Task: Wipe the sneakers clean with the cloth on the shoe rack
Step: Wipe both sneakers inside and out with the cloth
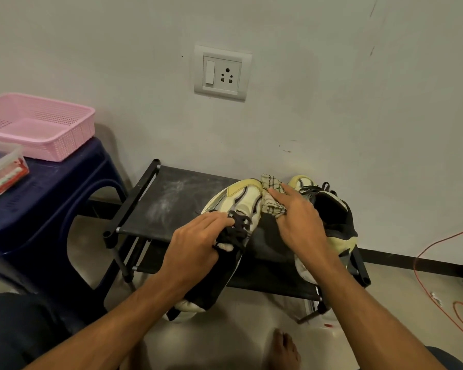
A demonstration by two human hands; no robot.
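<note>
- Firmly, the left hand (195,244) grips the left sneaker (235,209) at its laces, on the shoe rack (155,206).
- Right hand (300,222) presses the bunched cloth (271,198) against that sneaker's toe side.
- A 2nd sneaker (334,209) sits just beside.

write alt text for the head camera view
A person's left hand grips a cream and black sneaker at its laces while the right hand holds a checked cloth against its side, on a black shoe rack. A second sneaker sits beside it; a pink basket rests on a blue stool at left.
</note>
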